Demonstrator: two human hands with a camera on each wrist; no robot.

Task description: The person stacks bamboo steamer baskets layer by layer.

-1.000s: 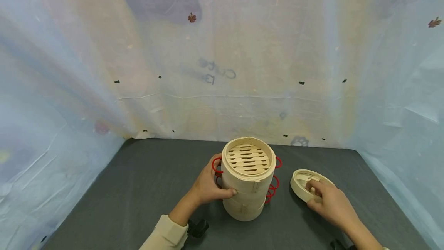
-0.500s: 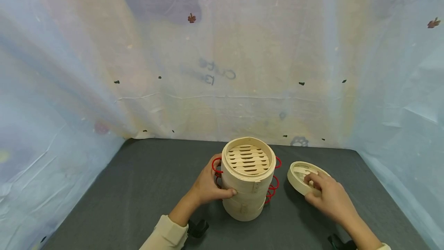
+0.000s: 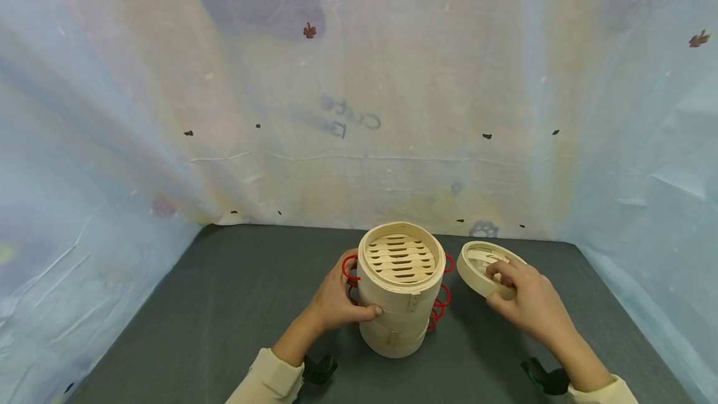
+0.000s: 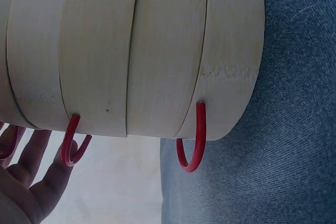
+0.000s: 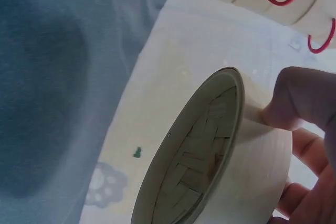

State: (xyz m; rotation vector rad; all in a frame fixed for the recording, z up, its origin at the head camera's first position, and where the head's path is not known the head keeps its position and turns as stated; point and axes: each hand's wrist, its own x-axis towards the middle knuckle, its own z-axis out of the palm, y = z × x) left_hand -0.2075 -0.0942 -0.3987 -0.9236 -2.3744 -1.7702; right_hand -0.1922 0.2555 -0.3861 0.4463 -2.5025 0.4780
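Note:
A stack of round bamboo steamer baskets [image 3: 395, 310] stands upright near the middle of the table in the head view. Its top basket shows a slatted base and holds nothing. My left hand [image 3: 339, 304] grips the stack's left side, thumb across the front and fingers behind. Red loop handles [image 4: 199, 135] stick out from the sides. To the right, my right hand [image 3: 530, 304] pinches the bamboo steamer lid [image 3: 471, 273] by its near edge, tilted and raised over the table. Woven strips show inside the lid [image 5: 257, 177] in the right wrist view, with the thumb [image 5: 302, 98] against its wall.
Dark grey cloth covers the table [image 3: 252, 292]. A pale plastic curtain [image 3: 359, 80] with small brown and black marks hangs behind and along both sides. Black wrist straps [image 3: 320, 370] sit at each wrist.
My right hand has lifted the lid and brought it left and away from me, closer to the stack. The left hand and the baskets have stayed in place.

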